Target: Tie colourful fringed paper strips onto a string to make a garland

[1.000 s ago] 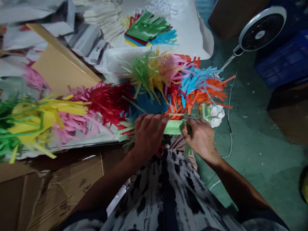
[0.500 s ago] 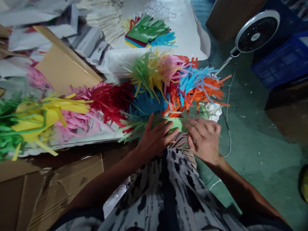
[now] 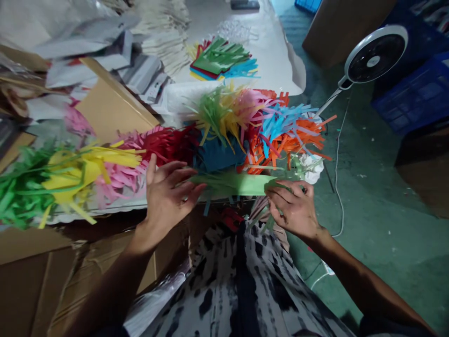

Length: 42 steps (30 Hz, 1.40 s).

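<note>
A long strip of green fringed paper [image 3: 242,183] runs across in front of me, above my lap. My right hand [image 3: 293,209] pinches its right end, fingers closed on the paper. My left hand [image 3: 167,196] is spread open, fingers apart, its fingertips touching the strip's left end. Just beyond the strip lies a big heap of fringed paper [image 3: 245,126] in red, blue, orange, yellow, pink and green. More yellow, pink and green fringe [image 3: 59,178] spreads to the left.
A flat stack of coloured fringed sheets [image 3: 220,58] lies on white paper at the back. A tan board [image 3: 108,110] leans at the left. Brown cardboard boxes [image 3: 42,276] sit below left. A white fan [image 3: 373,54], its cable and blue crates [image 3: 417,93] stand on the green floor at right.
My left hand slid left along the green strip and opened wide. The strip is now stretched out longer between both hands. The view has tilted slightly upward.
</note>
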Motion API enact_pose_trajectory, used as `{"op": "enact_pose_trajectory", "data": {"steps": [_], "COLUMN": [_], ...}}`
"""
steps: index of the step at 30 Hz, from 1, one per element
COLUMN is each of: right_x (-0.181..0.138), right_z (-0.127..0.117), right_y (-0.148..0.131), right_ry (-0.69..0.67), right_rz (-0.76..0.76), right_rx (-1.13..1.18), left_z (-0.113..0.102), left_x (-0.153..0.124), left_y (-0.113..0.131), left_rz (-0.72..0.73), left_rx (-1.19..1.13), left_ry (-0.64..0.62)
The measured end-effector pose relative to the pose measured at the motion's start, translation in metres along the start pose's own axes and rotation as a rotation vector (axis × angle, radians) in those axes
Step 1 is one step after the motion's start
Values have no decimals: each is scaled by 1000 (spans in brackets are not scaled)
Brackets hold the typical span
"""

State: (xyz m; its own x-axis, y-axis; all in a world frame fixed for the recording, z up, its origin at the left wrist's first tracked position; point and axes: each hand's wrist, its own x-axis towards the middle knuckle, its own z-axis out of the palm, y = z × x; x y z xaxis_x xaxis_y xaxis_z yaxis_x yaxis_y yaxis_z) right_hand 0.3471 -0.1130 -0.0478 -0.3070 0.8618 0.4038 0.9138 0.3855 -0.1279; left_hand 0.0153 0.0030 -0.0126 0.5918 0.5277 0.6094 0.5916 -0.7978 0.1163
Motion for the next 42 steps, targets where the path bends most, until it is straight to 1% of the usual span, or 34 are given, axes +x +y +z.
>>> {"op": "enact_pose_trajectory", "data": {"steps": [1,3,4,6,8,9,10,12,14,16,19,23,26,29,33,38,40,42], "right_x": [2,5,6,8,8,8,7,4,1,-2,-1,6,14,23,31,36,36,35], "right_z": [0,-2,-2,-4,-4,-3,-2,0,2,4,2,-4,-6,-4,-1,-2,-3,-2], "right_y": [-1,-2,-3,-3,-3,-3,-3,-2,-1,0,2,3,2,3,3,0,-4,-10], "right_ry": [1,-17,-30,-54,-64,-67,-70,-65,-40,-7,-9,-97,-146,-178,-209,-220,-190,-122], "right_rz": [7,22,29,43,39,29,15,-18,-44,-56,7,156,231,257,263,265,263,229], "right_rx": [-2,-4,-6,-16,-34,-39,-41,-40,-37,-17,47,74,24,-26,-52,-98,-151,-192], "left_z": [1,15,25,49,68,75,80,83,82,80,74,63,57,57,62,64,64,64], "left_x": [5,15,20,27,29,27,24,15,6,0,1,13,19,20,22,26,26,26], "left_y": [9,36,51,75,88,90,91,88,86,85,82,71,64,62,64,63,64,67], "left_rz": [18,114,150,146,99,77,64,76,111,105,7,-171,-281,-331,-348,-354,-333,-241], "left_rx": [4,-71,-116,-158,-182,-183,-175,-148,-144,-169,-211,-242,-192,-102,-44,-30,-15,-9], "left_ry": [47,28,-41,-207,-335,-371,-388,-373,-335,-310,-309,-356,-390,-387,-382,-416,-387,-314]}}
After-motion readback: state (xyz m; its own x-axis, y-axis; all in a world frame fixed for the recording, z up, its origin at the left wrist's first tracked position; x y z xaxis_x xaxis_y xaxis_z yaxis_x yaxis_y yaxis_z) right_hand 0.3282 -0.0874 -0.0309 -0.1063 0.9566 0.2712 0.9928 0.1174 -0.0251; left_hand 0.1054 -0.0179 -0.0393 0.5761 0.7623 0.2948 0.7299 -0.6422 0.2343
